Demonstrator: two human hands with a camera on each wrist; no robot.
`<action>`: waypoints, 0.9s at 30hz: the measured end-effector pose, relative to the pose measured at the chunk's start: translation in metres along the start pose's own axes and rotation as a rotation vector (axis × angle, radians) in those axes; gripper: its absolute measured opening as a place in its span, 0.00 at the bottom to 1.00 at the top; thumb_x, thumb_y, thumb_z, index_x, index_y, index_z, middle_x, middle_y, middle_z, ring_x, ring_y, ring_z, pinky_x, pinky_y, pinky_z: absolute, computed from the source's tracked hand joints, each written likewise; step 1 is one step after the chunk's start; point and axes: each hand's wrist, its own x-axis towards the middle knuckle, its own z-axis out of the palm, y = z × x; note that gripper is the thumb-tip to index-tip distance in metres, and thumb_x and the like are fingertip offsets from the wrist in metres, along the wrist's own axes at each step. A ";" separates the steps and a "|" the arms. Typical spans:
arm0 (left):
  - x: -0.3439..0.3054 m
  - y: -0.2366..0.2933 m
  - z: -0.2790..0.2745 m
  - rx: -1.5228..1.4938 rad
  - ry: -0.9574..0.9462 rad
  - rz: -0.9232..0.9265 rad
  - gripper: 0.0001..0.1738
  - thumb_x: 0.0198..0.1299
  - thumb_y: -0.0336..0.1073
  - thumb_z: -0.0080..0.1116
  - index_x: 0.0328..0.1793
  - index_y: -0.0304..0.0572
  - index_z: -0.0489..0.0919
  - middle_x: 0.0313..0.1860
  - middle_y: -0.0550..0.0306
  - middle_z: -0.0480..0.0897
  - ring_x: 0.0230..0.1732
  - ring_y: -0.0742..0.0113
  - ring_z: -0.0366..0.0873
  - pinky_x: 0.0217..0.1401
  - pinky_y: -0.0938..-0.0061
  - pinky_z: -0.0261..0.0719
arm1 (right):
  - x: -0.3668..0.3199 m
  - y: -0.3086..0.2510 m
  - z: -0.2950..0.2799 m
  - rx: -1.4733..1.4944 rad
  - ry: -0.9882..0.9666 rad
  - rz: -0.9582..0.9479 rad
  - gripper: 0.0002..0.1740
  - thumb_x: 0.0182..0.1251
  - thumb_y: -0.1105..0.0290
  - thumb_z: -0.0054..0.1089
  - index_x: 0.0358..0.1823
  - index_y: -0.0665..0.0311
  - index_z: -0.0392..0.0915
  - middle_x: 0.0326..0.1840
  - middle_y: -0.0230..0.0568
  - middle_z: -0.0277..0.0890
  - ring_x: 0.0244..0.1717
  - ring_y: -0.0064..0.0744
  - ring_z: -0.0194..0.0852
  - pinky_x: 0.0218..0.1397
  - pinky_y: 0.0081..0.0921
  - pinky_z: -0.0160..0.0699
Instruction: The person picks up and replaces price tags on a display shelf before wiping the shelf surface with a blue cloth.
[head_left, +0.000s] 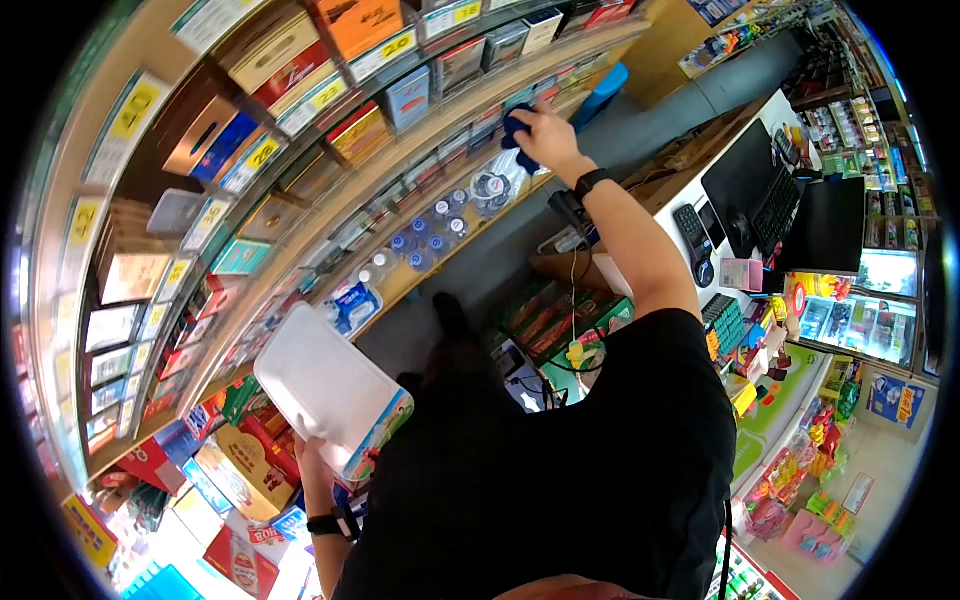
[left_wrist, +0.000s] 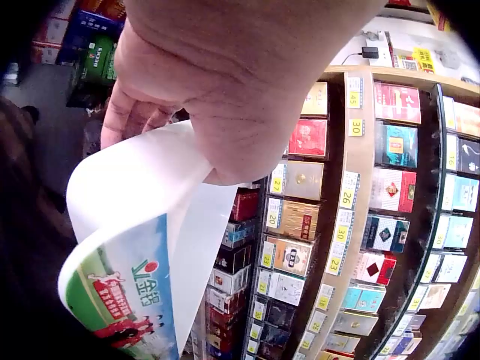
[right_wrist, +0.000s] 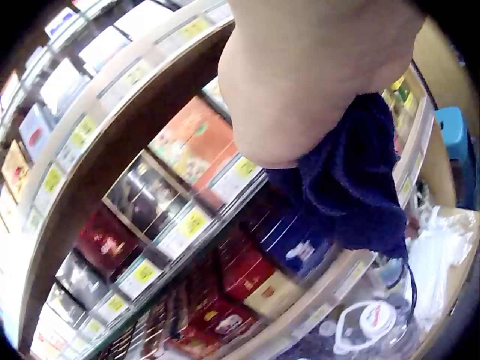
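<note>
Navy cloth [head_left: 515, 135], one, bunched; location: beside the wooden shelving [head_left: 372, 165], at the far part of the scene; held in the right hand [head_left: 548, 140], the nearer hand by a wide margin; grip state: fingers closed round the fabric, pinching its folds; bearing from the grip: just left of the fingers, touching them; long axis: roughly near to far, though the folds make it uncertain; loose end pointing near, a thin dark cord [right_wrist: 412, 289] trailing from it. White plastic container [head_left: 325, 375], one, printed end panel; location: near left, well apart from the cloth; held by its near edge in the left hand [head_left: 315, 455], fingers curled round the rim; long axis: far left to near right, printed end pointing near right. Also listed: capped bottles [head_left: 436, 242] on the low shelf, between cloth and container; blue bin [head_left: 603, 95], to the right of the cloth; white surface [head_left: 690, 190] at right, carrying a keyboard [head_left: 776, 210].
</note>
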 end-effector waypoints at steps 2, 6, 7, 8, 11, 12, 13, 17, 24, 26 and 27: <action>-0.004 0.003 0.001 0.008 -0.003 -0.021 0.53 0.56 0.25 0.50 0.94 0.34 0.51 0.74 0.37 0.77 0.70 0.44 0.80 0.72 0.57 0.82 | 0.014 0.033 -0.005 0.027 0.023 0.131 0.19 0.67 0.58 0.67 0.58 0.46 0.91 0.61 0.53 0.83 0.52 0.61 0.88 0.56 0.55 0.89; -0.008 0.002 -0.007 0.018 0.021 -0.036 0.54 0.56 0.25 0.49 0.94 0.34 0.50 0.74 0.36 0.76 0.70 0.44 0.80 0.70 0.57 0.83 | 0.034 0.086 -0.013 0.066 0.176 0.365 0.21 0.68 0.58 0.65 0.60 0.51 0.91 0.62 0.60 0.83 0.57 0.63 0.86 0.60 0.54 0.87; -0.008 0.003 -0.008 0.034 0.040 -0.046 0.54 0.56 0.25 0.49 0.94 0.34 0.51 0.74 0.36 0.76 0.70 0.44 0.80 0.70 0.58 0.83 | 0.038 0.104 -0.010 0.078 0.230 0.409 0.22 0.68 0.58 0.65 0.61 0.52 0.91 0.62 0.62 0.83 0.57 0.64 0.86 0.60 0.54 0.87; -0.015 0.009 -0.001 0.107 0.045 0.004 0.52 0.57 0.26 0.49 0.93 0.33 0.52 0.74 0.36 0.77 0.70 0.46 0.80 0.70 0.59 0.82 | 0.047 0.127 -0.008 0.187 0.203 0.458 0.24 0.68 0.58 0.66 0.62 0.54 0.90 0.60 0.65 0.83 0.58 0.65 0.85 0.62 0.54 0.86; -0.018 0.007 -0.008 0.082 0.045 -0.019 0.51 0.58 0.27 0.49 0.93 0.32 0.53 0.75 0.37 0.78 0.70 0.48 0.80 0.71 0.61 0.81 | 0.065 0.161 -0.015 0.131 0.210 0.459 0.22 0.66 0.60 0.67 0.60 0.57 0.90 0.59 0.66 0.83 0.60 0.65 0.83 0.65 0.53 0.85; -0.022 0.010 -0.004 0.073 0.060 -0.018 0.51 0.58 0.27 0.49 0.92 0.32 0.54 0.75 0.38 0.78 0.70 0.49 0.80 0.72 0.61 0.80 | 0.072 0.174 -0.017 0.136 0.206 0.496 0.22 0.66 0.61 0.67 0.59 0.58 0.91 0.58 0.66 0.84 0.60 0.66 0.83 0.65 0.52 0.85; -0.022 0.007 -0.007 0.074 0.059 -0.015 0.51 0.58 0.27 0.49 0.92 0.32 0.54 0.75 0.38 0.78 0.70 0.49 0.80 0.72 0.61 0.80 | 0.075 0.182 -0.021 0.128 0.216 0.506 0.21 0.68 0.62 0.66 0.59 0.61 0.90 0.59 0.67 0.84 0.61 0.65 0.84 0.66 0.52 0.85; -0.026 0.004 -0.007 0.039 0.133 -0.031 0.50 0.59 0.26 0.50 0.93 0.34 0.55 0.73 0.39 0.79 0.70 0.49 0.80 0.72 0.60 0.80 | 0.088 0.225 -0.024 0.157 0.220 0.605 0.22 0.69 0.67 0.66 0.62 0.65 0.88 0.64 0.66 0.84 0.63 0.64 0.84 0.66 0.51 0.85; -0.034 0.015 0.008 0.007 0.175 -0.041 0.51 0.57 0.24 0.49 0.93 0.38 0.55 0.70 0.38 0.80 0.66 0.47 0.82 0.66 0.56 0.85 | 0.101 0.217 -0.026 0.063 0.210 0.696 0.25 0.68 0.70 0.63 0.67 0.61 0.86 0.68 0.67 0.82 0.65 0.66 0.82 0.71 0.53 0.83; -0.028 0.014 0.004 -0.001 0.152 -0.031 0.52 0.57 0.23 0.49 0.93 0.38 0.55 0.69 0.39 0.80 0.66 0.48 0.82 0.67 0.56 0.85 | 0.100 0.228 -0.005 0.049 0.377 0.687 0.24 0.69 0.67 0.59 0.64 0.65 0.87 0.62 0.70 0.84 0.62 0.68 0.83 0.69 0.54 0.82; -0.027 0.010 0.000 -0.011 0.136 -0.029 0.52 0.57 0.23 0.49 0.93 0.38 0.55 0.69 0.39 0.80 0.66 0.48 0.82 0.67 0.56 0.85 | 0.097 0.217 -0.014 0.047 0.384 0.687 0.24 0.69 0.67 0.59 0.64 0.65 0.87 0.62 0.70 0.84 0.62 0.68 0.83 0.69 0.54 0.82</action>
